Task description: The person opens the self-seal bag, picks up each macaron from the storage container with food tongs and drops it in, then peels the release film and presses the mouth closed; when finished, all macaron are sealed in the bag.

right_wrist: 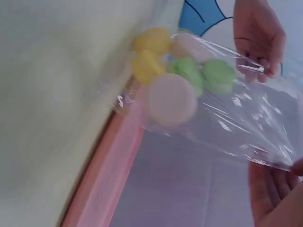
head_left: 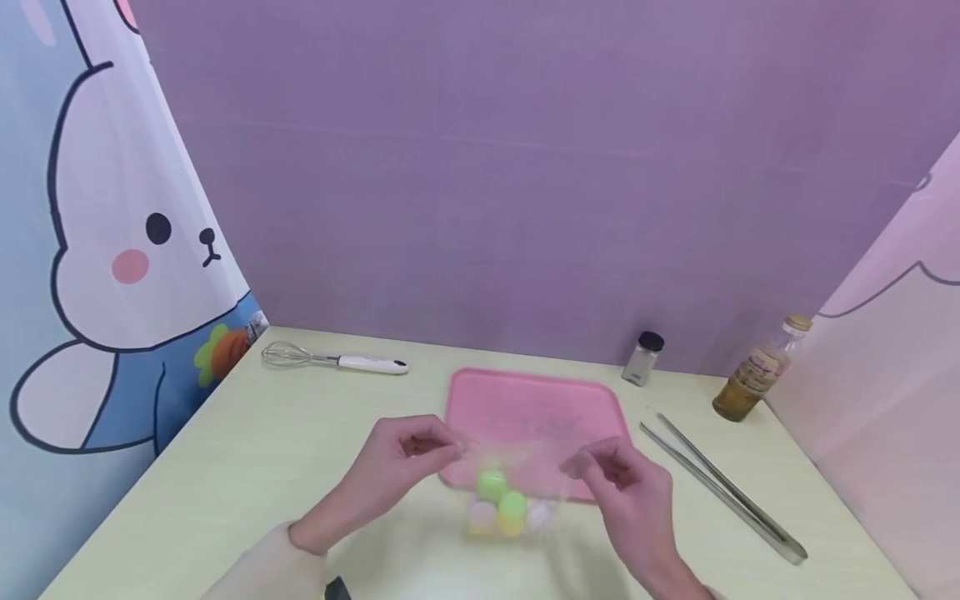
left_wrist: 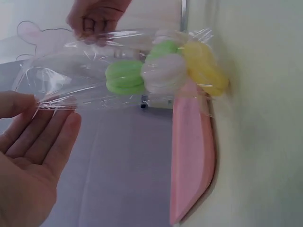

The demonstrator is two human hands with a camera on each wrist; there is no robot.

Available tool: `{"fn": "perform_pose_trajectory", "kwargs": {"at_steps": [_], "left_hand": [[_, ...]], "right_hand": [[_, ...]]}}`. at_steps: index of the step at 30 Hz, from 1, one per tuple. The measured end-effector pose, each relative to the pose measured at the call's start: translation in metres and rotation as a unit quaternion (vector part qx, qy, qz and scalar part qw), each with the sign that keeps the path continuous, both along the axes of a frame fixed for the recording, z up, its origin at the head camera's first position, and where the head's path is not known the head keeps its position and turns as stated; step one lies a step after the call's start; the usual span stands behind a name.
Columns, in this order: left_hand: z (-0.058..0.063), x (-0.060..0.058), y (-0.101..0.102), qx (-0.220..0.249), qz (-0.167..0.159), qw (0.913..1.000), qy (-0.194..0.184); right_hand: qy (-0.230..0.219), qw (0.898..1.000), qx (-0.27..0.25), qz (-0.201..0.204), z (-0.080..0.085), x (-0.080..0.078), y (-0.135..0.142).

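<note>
A clear plastic bag hangs upright between my two hands, over the table by the near edge of a pink tray. Several macarons are gathered at the bag's bottom: green macarons, yellow macarons and pale ones. My left hand pinches one upper side of the bag between thumb and fingertips. On the opposite upper side, my right hand pinches the film in the same way. In the head view the bag's film is blurred and barely shows.
A whisk lies at the back left of the table. Behind the tray's right side stands a small black-capped jar, with a corked bottle of amber liquid farther right. Metal tongs lie to the right of my right hand.
</note>
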State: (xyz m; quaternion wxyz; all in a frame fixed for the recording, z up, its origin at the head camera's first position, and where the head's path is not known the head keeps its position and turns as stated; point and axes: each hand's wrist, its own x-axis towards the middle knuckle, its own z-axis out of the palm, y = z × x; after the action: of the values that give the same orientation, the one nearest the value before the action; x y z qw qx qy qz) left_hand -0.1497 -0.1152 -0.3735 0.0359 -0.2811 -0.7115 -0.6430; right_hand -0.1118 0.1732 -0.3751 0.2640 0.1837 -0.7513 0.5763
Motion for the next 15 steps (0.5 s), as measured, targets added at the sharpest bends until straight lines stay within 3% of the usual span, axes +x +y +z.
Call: {"fn": "perform_pose_trajectory", "kwargs": {"at_steps": [3, 8, 15], "left_hand": [[-0.002, 0.001, 0.001, -0.005, -0.01, 0.9999, -0.005], [-0.005, 0.001, 0.005, 0.034, -0.033, 0.9986, -0.024], [-0.01, 0.0, 0.011, 0.063, -0.021, 0.9942, -0.084]], "right_hand": [[-0.015, 1.0, -0.011, -0.005, -0.004, 0.002, 0.001], [-0.033, 0.999, -0.028, 0.0, -0.007, 0.001, 0.001], [-0.106, 0.991, -0.084, 0.003, -0.008, -0.002, 0.003]]}}
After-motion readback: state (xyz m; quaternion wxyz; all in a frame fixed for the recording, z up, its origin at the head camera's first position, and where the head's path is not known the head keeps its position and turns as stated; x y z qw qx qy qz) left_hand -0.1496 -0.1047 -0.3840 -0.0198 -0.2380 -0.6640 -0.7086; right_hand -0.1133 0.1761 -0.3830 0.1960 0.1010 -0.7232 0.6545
